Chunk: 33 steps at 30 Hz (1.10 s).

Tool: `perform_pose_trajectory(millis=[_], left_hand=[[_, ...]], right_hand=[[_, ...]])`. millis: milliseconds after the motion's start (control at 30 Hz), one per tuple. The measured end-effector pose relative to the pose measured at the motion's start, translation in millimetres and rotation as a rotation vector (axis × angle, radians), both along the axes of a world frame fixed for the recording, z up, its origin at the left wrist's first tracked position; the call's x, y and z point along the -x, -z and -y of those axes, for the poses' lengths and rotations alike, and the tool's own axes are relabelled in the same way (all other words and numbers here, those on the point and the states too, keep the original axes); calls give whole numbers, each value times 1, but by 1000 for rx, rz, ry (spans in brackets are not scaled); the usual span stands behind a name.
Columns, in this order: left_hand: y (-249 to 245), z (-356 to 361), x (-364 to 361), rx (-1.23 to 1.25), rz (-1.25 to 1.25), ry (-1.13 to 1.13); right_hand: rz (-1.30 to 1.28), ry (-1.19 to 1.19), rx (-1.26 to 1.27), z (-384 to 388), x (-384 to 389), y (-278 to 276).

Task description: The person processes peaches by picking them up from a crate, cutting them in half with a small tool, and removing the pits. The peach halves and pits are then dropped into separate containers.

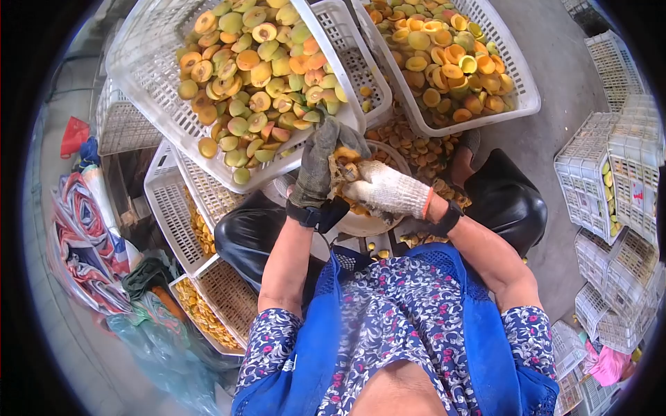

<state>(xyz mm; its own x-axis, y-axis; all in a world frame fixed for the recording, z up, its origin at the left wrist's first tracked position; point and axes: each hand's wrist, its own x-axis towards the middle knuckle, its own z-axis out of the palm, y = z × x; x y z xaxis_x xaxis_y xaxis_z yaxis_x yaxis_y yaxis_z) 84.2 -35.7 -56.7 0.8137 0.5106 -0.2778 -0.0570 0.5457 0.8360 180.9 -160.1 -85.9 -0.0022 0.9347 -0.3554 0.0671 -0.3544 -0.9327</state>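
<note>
My left hand (320,163), in a dark grey glove, is closed around an orange apricot piece (345,156). Close against it, my right hand (388,191) wears a white knitted glove with an orange cuff. Its fingers are pressed together at the fruit, and whatever they grip is hidden. Both hands are above a round pale tub (355,226), partly covered by them, with orange pieces inside. Just beyond my left hand, a tilted white crate (149,76) holds many halved apricots (260,100), some showing their pits.
A second white crate (479,125) at the upper right holds hollowed apricot halves (451,59). More crates (166,208) stand at the left, some with orange pieces. Fruit scraps (416,145) lie beyond the tub. Stacked crates (586,163) line the right side; plastic sheeting (163,353) lies lower left.
</note>
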Motion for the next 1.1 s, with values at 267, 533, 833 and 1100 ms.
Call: perform_pose_trajectory(millis=[267, 533, 833, 1100], left_hand=[[14, 13, 38, 146, 29, -254], [-64, -53, 9, 336, 281, -317], [89, -126, -32, -1528, -914, 48], [84, -143, -22, -1481, -922, 97]], right_hand=[[-732, -156, 468, 5, -16, -52], [521, -421, 152, 16, 0, -8], [549, -291, -122, 20, -8, 9], [546, -178, -231, 13, -11, 19]])
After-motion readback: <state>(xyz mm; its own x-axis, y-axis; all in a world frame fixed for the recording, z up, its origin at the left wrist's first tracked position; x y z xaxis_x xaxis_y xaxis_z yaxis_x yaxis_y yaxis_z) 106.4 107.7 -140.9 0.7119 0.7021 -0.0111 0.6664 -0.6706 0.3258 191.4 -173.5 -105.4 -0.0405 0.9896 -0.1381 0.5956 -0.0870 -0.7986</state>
